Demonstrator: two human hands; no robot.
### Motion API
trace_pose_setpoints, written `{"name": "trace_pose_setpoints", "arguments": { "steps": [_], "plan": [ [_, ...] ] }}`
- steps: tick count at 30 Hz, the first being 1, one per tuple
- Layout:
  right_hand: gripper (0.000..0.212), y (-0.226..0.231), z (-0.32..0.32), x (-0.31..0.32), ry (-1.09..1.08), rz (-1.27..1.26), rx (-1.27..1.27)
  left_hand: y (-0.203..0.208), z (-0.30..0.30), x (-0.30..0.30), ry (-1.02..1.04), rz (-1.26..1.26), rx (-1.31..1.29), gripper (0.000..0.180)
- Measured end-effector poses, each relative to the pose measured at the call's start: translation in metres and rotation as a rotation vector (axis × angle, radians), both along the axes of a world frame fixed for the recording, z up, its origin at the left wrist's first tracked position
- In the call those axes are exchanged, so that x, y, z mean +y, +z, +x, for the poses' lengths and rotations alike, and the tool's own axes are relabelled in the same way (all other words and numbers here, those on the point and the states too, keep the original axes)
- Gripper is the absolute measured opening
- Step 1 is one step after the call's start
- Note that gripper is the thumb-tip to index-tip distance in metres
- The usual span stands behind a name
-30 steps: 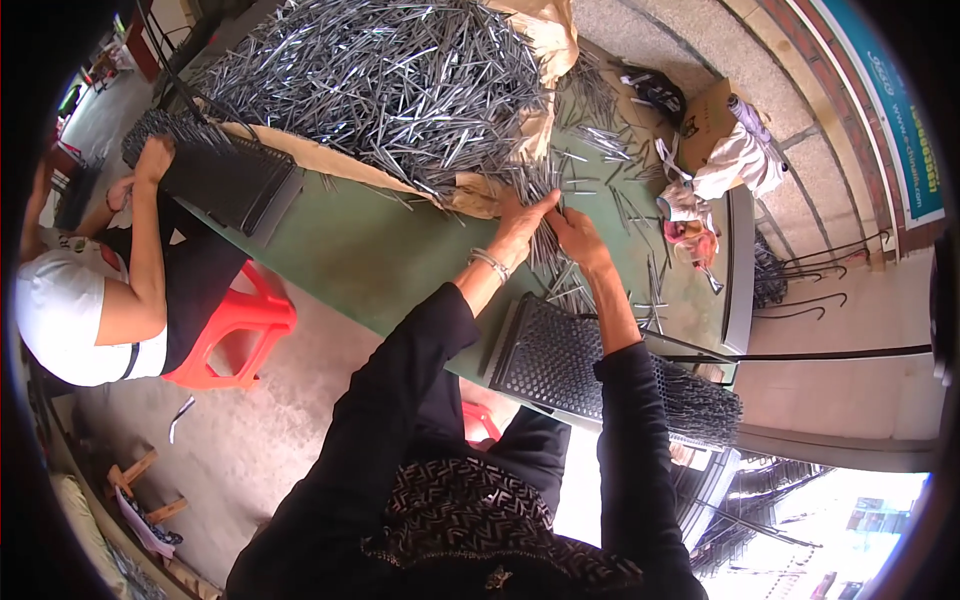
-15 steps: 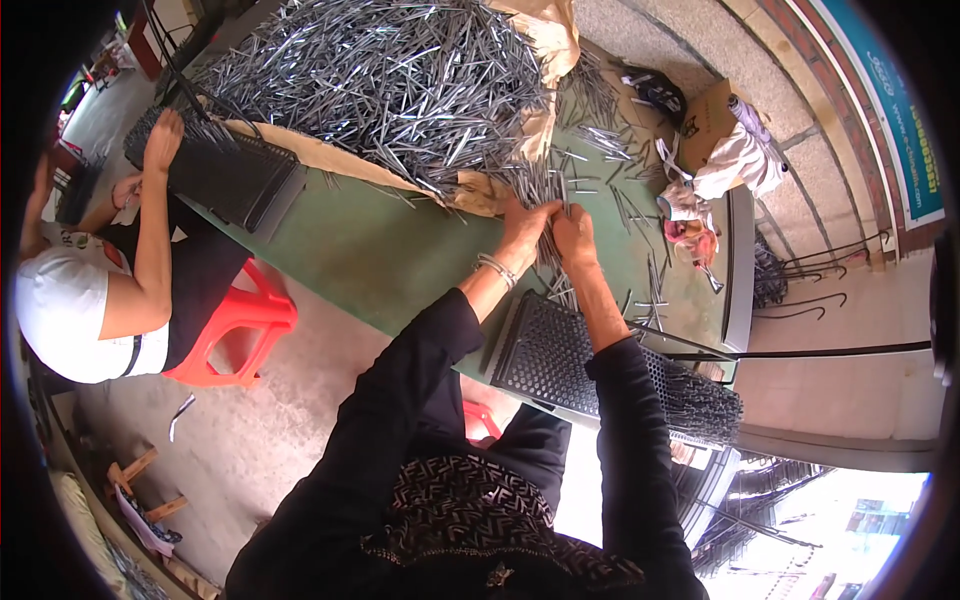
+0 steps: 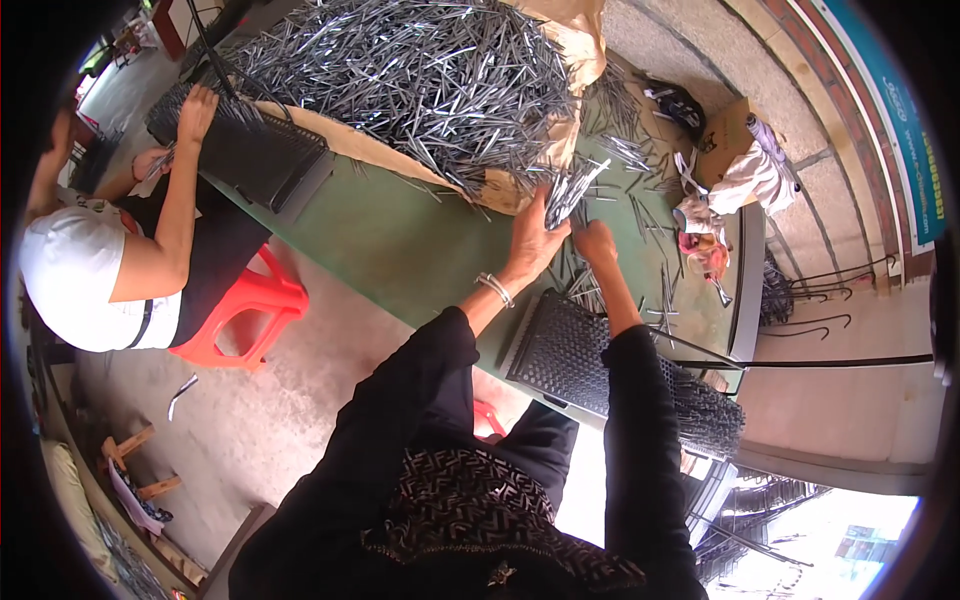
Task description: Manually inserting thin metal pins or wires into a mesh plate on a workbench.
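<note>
My left hand (image 3: 535, 245) is closed around a bundle of thin grey metal rods (image 3: 572, 190), whose ends fan out above the fingers. Just to its right, my right hand (image 3: 596, 244) has its fingers curled together beside the bundle; whatever it pinches is too small or blurred to make out. Both hands are over the green tabletop (image 3: 400, 250). A black perforated rack (image 3: 560, 350) lies close below my right hand, its right part bristling with rods.
A large heap of rods (image 3: 400, 90) spreads over brown paper (image 3: 365, 170). Loose rods (image 3: 650, 215) scatter near a cardboard box (image 3: 725, 140) and crumpled cloth (image 3: 750, 180). At left a co-worker (image 3: 90, 270) on a red stool (image 3: 250, 310) handles another black rack (image 3: 255, 160).
My hands have come slightly apart. The rod bundle in my left hand now tilts up to the right, showing its bright ends. The whole view has shifted a little.
</note>
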State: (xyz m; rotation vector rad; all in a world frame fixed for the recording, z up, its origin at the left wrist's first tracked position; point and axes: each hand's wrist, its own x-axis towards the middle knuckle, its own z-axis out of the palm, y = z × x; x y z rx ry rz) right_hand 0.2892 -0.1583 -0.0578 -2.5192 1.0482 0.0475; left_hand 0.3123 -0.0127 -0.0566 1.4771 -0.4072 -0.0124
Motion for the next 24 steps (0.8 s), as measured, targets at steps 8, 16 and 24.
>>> {"name": "trace_pose_setpoints", "arguments": {
  "steps": [8, 16, 24],
  "plan": [
    [0.086, 0.053, -0.068, 0.048, 0.208, 0.929, -0.509, -0.017, -0.018, 0.017, 0.136, 0.066, -0.294, 0.062],
    [0.055, 0.100, -0.027, 0.128, 0.621, -0.699, -0.536, -0.040, -0.023, 0.016, 0.041, -0.007, -0.288, 0.043],
    [0.017, 0.130, 0.000, 0.112, 0.418, -0.035, -1.173, -0.032, -0.035, 0.031, 0.134, 0.150, -0.254, 0.046]
  ]
}}
